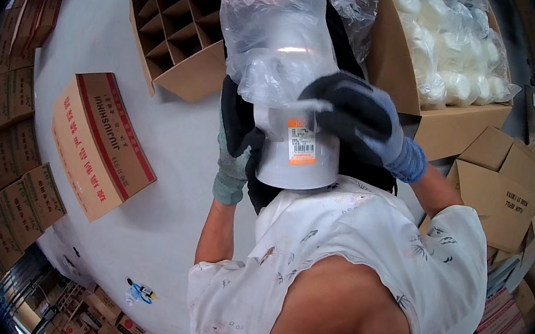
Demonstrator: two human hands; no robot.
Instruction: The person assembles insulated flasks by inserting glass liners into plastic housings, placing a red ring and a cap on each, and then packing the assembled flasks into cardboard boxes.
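I see my left hand [236, 138] clamping the white pipe fitting [295, 154] steady from the side while my right hand [358, 121] grips its clear plastic bag [276, 36] at the rim.

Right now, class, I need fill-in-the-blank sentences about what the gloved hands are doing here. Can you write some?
1. Both hands hold a white ____.
2. The right hand pulls a clear plastic ____ off it.
3. The open box behind has cardboard ____ inside.
4. The left hand wears a ____.

Missing: cup; bag; dividers; glove
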